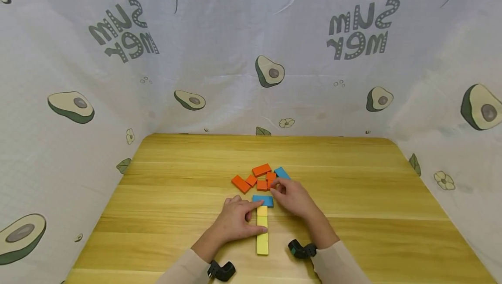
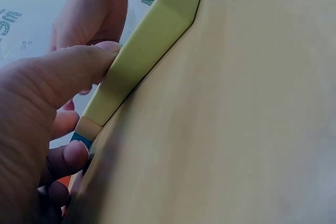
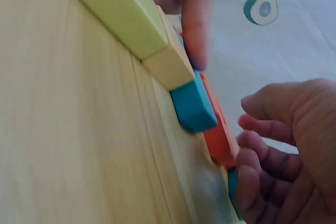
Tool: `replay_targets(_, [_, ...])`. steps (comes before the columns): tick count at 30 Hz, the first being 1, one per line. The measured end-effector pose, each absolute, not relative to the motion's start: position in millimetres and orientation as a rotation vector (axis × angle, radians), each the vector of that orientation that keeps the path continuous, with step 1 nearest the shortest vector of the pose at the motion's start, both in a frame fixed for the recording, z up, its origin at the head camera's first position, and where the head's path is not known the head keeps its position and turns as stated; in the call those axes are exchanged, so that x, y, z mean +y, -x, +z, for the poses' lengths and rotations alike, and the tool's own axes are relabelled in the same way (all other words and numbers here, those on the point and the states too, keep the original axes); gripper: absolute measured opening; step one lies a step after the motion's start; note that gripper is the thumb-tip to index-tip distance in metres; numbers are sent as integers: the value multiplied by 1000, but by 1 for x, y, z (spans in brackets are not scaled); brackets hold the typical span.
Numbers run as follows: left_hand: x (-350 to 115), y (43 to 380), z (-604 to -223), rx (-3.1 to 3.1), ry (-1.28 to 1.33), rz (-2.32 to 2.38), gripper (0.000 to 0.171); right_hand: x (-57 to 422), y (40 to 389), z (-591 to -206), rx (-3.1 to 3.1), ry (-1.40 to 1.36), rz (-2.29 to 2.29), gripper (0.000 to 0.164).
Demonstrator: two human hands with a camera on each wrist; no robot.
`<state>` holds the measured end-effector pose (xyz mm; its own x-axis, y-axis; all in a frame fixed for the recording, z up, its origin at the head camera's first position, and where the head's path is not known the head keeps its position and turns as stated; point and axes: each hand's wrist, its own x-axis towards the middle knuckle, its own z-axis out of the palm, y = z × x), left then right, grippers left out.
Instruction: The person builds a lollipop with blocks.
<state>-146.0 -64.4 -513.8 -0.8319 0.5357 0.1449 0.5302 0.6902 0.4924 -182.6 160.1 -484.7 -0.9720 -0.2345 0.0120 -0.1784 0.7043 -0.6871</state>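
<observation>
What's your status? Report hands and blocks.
Left hand steadies yellow row. Right hand fingers pinch an orange block. Blue block caps the row. Nothing blocking.

Cloth wall (image 1: 243, 49), left of the big avocado picture (image 1: 269, 71): "SUM MER", back to front.
Cloth wall, right of the big avocado picture: "SUM MER", back to front.
Blocks: no words.

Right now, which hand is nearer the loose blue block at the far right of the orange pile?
Right. The right hand reaches just below that blue block; the left hand rests farther back against the yellow row.
</observation>
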Motion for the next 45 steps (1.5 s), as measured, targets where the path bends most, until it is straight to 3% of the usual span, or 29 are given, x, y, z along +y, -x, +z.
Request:
replay_targets(13, [-70, 138, -518, 2911, -968, 815, 74, 125, 203, -487, 3025, 165, -772, 41])
replay_targets(45, [-69, 143, -520, 2890, -929, 806, 74, 134, 204, -484, 2790, 503, -855, 13])
